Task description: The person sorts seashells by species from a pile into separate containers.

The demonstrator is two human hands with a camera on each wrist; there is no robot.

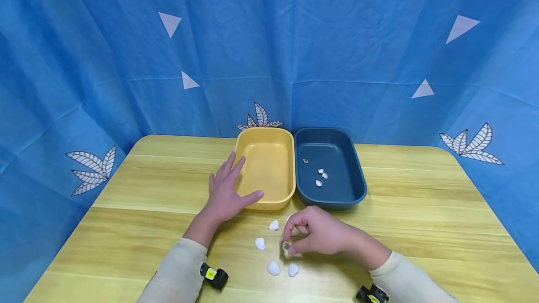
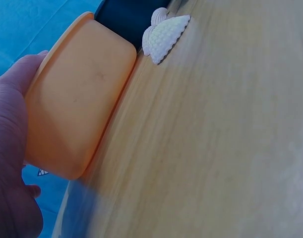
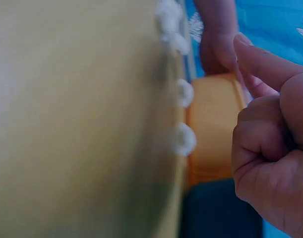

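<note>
My left hand (image 1: 225, 198) is spread against the left side of the yellow bin (image 1: 290, 172), its thumb at the near rim. In the left wrist view the thumb side of that hand lies along the orange-looking bin wall (image 2: 87, 94). My right hand (image 1: 322, 231) pinches a small brownish shell (image 1: 286, 246) between thumb and forefinger, low over the table. The right wrist view shows the curled fingers (image 3: 263, 134), with the shell hidden there. About this hand lie several white ribbed shells (image 1: 273, 268), one partly covered by its fingers.
A dark blue bin (image 1: 332, 199) touches the yellow bin's right side and holds several small shells (image 1: 318, 183). Both stand on the wood-grain table (image 1: 421, 219), near its back edge. Behind it hangs a blue patterned curtain (image 1: 337, 50).
</note>
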